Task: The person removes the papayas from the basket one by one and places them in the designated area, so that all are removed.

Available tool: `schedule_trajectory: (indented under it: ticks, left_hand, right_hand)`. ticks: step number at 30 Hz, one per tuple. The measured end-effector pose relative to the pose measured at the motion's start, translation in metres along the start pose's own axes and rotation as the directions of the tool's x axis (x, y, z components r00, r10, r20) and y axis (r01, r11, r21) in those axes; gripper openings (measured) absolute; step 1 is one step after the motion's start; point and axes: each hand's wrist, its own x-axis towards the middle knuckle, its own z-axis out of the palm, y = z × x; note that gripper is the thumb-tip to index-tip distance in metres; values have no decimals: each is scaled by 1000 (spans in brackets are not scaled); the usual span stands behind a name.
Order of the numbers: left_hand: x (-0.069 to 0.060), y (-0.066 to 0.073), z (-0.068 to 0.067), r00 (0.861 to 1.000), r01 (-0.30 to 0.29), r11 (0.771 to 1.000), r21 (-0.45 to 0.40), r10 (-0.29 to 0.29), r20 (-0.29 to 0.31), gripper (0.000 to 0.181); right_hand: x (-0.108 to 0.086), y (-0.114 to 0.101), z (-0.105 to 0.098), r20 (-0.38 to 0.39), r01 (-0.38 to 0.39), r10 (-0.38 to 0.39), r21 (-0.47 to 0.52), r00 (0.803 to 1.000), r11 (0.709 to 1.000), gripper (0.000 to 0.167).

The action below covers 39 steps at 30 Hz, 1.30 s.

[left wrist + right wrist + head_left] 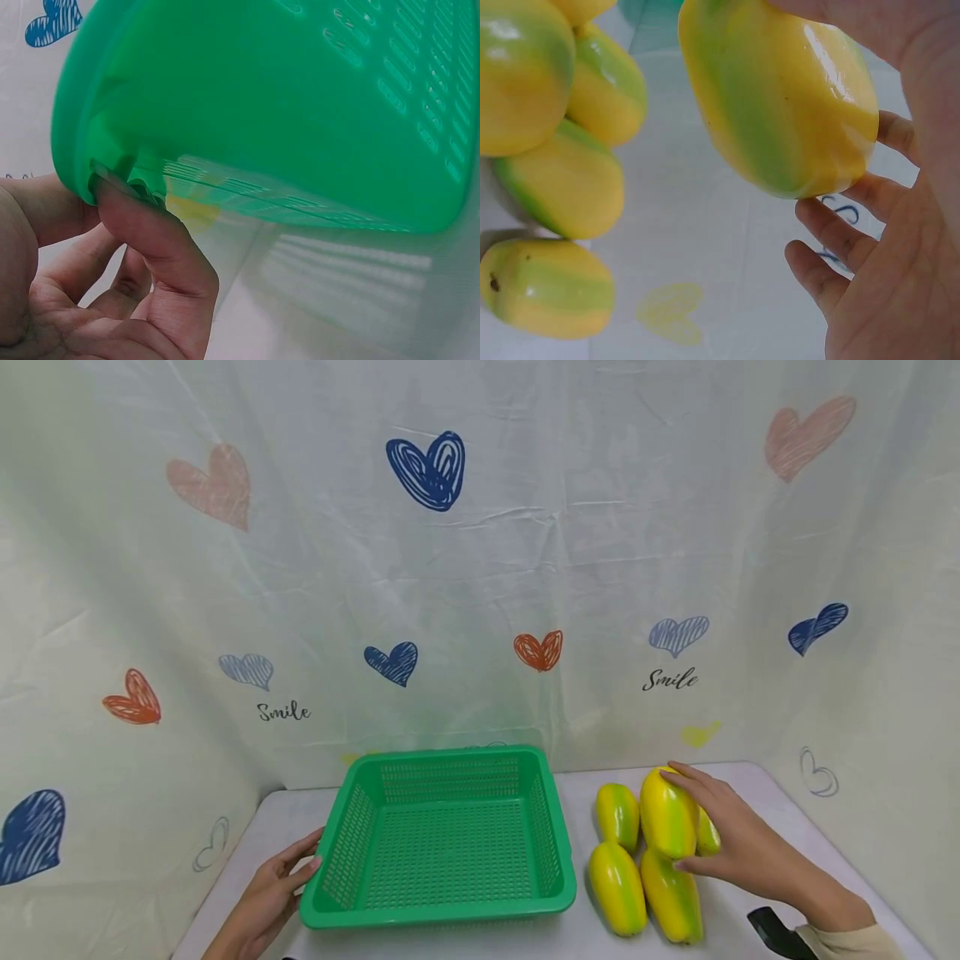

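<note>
My right hand (738, 839) grips a yellow-green papaya (669, 814), thumb at its near end and fingers at its far end. In the right wrist view this papaya (780, 97) is up off the table, with fingertips against its skin. Several more papayas (617, 889) lie grouped below and around it, one partly hidden behind the held one. At the left, my left hand (273, 893) holds the left side of a green plastic basket (438, 916). The left wrist view has the thumb and fingers pinching the basket's rim (71, 127). No fruit lies in the basket.
Basket and fruit are on a white-covered table (300, 810). A pale curtain (480, 577) printed with hearts and "Smile" hangs behind and along both sides. A black strap-like object (780, 933) sits at the right wrist.
</note>
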Motion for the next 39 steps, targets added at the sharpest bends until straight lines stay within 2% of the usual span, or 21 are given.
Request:
schedule_trajectory:
  ticks: [10, 15, 27, 34, 37, 39]
  left_hand:
    - [0, 1, 2, 1000, 9, 1000, 10, -9, -22, 61]
    - [-1, 0, 2, 1000, 11, 1000, 13, -10, -19, 62]
    - [0, 2, 0, 1000, 21, 1000, 24, -20, -9, 63]
    - [-1, 2, 1, 1000, 17, 999, 27, -17, -4, 63]
    - [-1, 2, 1, 1000, 18, 999, 27, -18, -3, 62]
    - [-1, 2, 1, 1000, 19, 999, 27, -19, -4, 62]
  right_hand:
    - [-24, 25, 3, -30, -30, 28, -39, 999, 999, 115]
    - [-35, 38, 6, 4, -82, 82, -26, 997, 996, 117]
    - [-54, 57, 8, 68, -146, 147, -26, 987, 989, 116]
    - [-67, 68, 13, 64, -129, 132, -59, 989, 990, 119]
    - [-71, 69, 15, 101, -155, 160, -60, 982, 986, 117]
    - [-73, 69, 16, 145, -192, 197, -51, 970, 980, 116]
